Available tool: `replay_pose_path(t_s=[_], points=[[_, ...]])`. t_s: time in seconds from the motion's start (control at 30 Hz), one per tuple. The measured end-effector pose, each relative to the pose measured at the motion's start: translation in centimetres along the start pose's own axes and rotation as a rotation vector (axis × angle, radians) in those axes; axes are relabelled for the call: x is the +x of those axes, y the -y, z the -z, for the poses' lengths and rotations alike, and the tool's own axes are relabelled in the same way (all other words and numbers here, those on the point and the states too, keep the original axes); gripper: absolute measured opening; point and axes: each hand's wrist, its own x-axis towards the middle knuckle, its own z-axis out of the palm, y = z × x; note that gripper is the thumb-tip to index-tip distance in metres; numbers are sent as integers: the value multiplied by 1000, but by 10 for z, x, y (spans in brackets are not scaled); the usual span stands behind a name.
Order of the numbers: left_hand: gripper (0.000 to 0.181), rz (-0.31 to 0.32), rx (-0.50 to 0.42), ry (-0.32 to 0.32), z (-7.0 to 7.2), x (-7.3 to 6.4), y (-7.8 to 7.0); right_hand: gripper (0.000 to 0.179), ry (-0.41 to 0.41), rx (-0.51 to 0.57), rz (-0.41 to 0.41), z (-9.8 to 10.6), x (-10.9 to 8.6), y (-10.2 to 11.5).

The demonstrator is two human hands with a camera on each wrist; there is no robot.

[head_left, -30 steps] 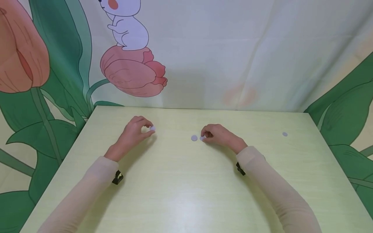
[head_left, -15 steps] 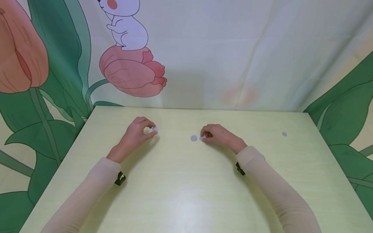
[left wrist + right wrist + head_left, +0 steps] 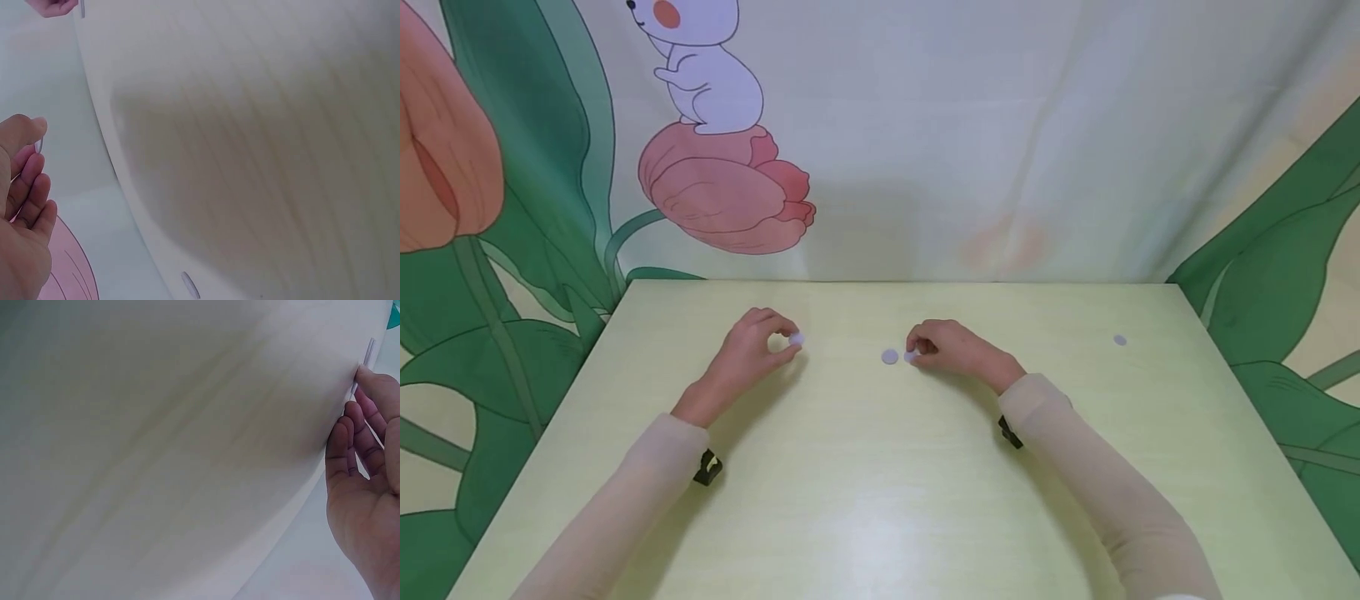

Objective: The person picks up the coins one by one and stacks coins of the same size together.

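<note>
Between the thumb and fingertips of my left hand (image 3: 747, 353) is a small pale round disc (image 3: 797, 339), pinched just above the table. The left wrist view catches that disc edge-on as a thin sliver (image 3: 39, 145). My right hand (image 3: 958, 347) pinches a second pale disc (image 3: 911, 356) down at the tabletop, its fingers partly covering it. Just left of those fingertips, a third disc (image 3: 890, 357) lies flat on the table. The right wrist view shows thumb and fingertips close at the surface, with a disc's edge (image 3: 370, 351) beyond them.
Another disc (image 3: 1120, 340) lies toward the right side of the pale wood-grain table (image 3: 880, 467). In the left wrist view, a disc (image 3: 190, 285) lies near the table edge. Behind the table hangs a curtain (image 3: 925, 150) printed with tulips and a white animal.
My left hand has moved slightly right with its disc, toward the middle. The right hand stays in place on its disc. The head view has shifted a little.
</note>
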Motion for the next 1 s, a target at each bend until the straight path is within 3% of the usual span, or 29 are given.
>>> replay_pose_path(t_s=[1.0], points=[[22,-81,-28,-23,-12,4,-8,13,9,-12,-17,-1,1,4]])
